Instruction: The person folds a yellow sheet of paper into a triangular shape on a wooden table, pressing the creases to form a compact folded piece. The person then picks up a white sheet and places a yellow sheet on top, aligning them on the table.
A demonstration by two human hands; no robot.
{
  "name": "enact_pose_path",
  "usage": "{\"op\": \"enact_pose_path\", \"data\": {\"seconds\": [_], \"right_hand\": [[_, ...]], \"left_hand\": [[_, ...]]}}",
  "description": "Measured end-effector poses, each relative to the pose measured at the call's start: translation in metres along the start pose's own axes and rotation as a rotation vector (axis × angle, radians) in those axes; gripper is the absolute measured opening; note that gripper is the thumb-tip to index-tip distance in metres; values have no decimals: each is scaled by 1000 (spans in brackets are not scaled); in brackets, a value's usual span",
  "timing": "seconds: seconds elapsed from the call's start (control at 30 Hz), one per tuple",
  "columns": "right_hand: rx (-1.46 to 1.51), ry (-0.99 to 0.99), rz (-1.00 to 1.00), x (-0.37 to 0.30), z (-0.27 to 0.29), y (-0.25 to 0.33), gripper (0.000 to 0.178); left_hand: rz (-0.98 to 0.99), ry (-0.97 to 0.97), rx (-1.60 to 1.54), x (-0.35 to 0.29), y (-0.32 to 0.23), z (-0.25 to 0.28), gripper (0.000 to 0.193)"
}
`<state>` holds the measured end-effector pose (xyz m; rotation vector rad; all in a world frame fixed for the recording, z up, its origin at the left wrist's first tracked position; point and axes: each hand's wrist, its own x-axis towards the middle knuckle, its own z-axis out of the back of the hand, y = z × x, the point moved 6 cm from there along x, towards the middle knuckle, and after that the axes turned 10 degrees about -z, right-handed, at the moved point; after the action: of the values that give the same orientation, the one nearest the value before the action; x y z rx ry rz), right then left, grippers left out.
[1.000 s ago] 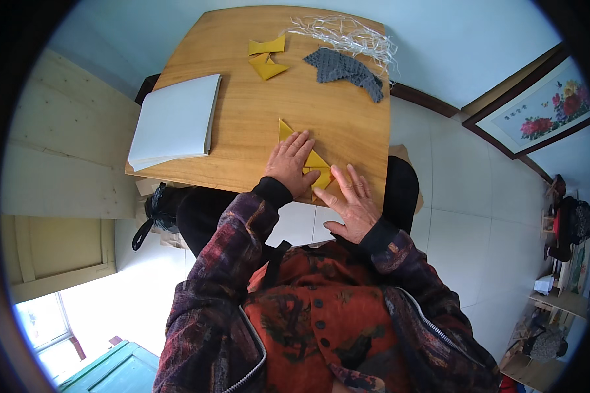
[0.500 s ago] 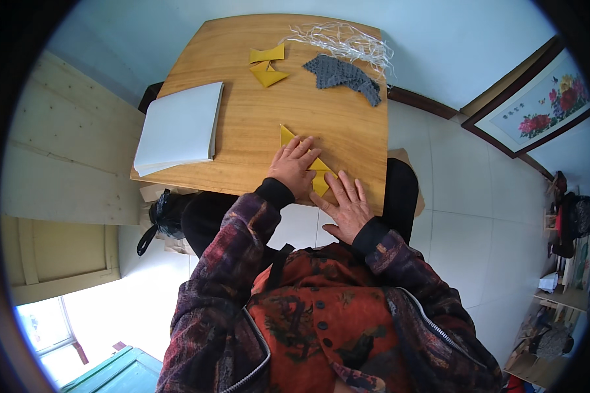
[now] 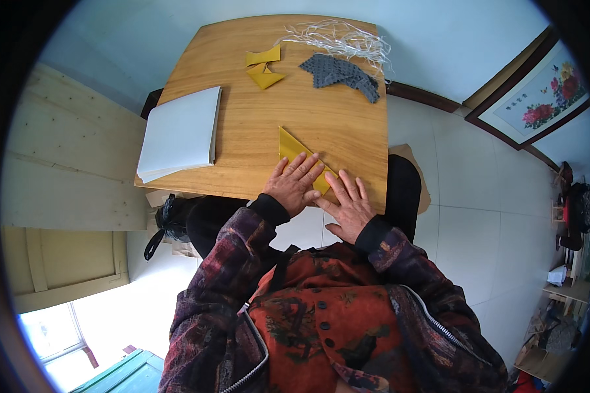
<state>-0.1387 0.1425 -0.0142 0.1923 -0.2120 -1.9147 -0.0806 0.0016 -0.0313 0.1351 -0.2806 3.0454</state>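
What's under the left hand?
Yellow folded paper, on the wooden table. A pointed end shows beyond the left hand, but the part beneath the hand is covered, so I can't see it.

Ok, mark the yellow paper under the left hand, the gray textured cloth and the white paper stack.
Folded yellow paper [image 3: 288, 145], head view: upper part.
Gray textured cloth [image 3: 339, 71], head view: middle.
White paper stack [image 3: 181, 131], head view: top sheet.

Blue wall [image 3: 439, 49], tiled floor [image 3: 469, 249], bright window [image 3: 52, 332]
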Motion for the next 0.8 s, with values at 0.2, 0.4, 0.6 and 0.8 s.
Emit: {"op": "enact_pose_path", "data": {"seconds": [0.2, 0.4, 0.6, 0.8], "right_hand": [[127, -16, 13, 2, 7, -6, 83], [105, -52, 9, 18, 5, -4, 104], [18, -40, 3, 18, 0, -2, 104], [14, -46, 12, 19, 0, -2, 104]], "left_hand": [[7, 57, -23, 1, 0, -1, 79], [-8, 41, -3, 0, -3, 1, 88], [64, -44, 6, -1, 17, 4, 85], [217, -21, -3, 4, 52, 6, 78]]}}
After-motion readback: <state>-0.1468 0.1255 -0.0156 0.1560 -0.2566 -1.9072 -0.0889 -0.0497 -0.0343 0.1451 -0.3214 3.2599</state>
